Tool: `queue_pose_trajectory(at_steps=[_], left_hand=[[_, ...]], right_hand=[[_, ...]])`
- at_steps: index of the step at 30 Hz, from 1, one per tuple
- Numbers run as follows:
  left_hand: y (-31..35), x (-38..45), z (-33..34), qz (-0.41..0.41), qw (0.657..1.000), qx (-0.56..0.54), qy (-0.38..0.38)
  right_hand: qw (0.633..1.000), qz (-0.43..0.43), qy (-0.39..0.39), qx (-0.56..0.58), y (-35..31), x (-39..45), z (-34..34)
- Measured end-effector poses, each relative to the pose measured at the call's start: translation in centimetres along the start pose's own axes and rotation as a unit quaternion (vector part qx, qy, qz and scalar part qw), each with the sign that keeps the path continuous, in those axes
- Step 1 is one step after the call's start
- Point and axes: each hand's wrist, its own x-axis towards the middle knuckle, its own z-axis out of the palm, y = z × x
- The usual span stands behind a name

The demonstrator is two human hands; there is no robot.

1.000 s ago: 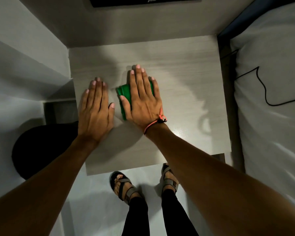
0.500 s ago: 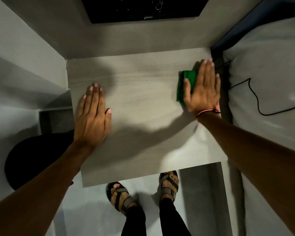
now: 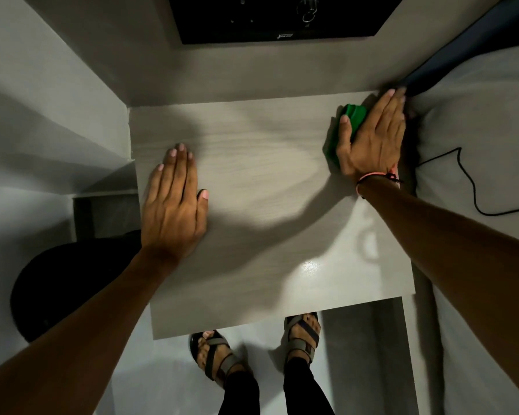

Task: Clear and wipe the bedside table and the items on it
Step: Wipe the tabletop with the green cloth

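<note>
The bedside table (image 3: 267, 181) has a pale wood-grain top with nothing standing on it. My right hand (image 3: 372, 139) lies flat at the table's far right corner and presses a green cloth (image 3: 349, 121) onto the top; most of the cloth is hidden under the palm. My left hand (image 3: 174, 202) rests flat, palm down, fingers together, on the left side of the table and holds nothing.
A bed with white bedding (image 3: 486, 163) and a black cable (image 3: 462, 181) runs along the right. A dark panel (image 3: 282, 16) hangs on the wall behind. A round black object (image 3: 72, 280) sits low at the left. My sandalled feet (image 3: 252, 348) stand below the front edge.
My right hand has slid the green cloth from the middle of the table to the right edge and then up into the far right corner. My left hand has stayed put.
</note>
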Motion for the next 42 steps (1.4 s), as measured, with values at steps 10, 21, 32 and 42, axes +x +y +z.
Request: queue_pose_trajectory(at_steps=[10, 21, 32, 42], left_hand=[[0.0, 0.0, -0.2, 0.008, 1.000, -0.007, -0.003], [-0.1, -0.1, 0.0, 0.009, 1.000, -0.013, 0.000], [-0.2, -0.1, 0.0, 0.012, 1.000, -0.001, -0.002], [-0.2, -0.1, 0.0, 0.007, 1.000, 0.008, 0.003]], right_hand=[[0.997, -0.049, -0.038, 0.050, -15.5, -5.8, 0.7], [0.979, -0.180, 0.019, 0.095, -13.9, -6.1, 0.0], [0.971, -0.233, 0.032, 0.032, -6.9, -3.5, -0.9], [0.987, 0.035, 0.018, 0.155, 2.1, 1.6, -2.1]])
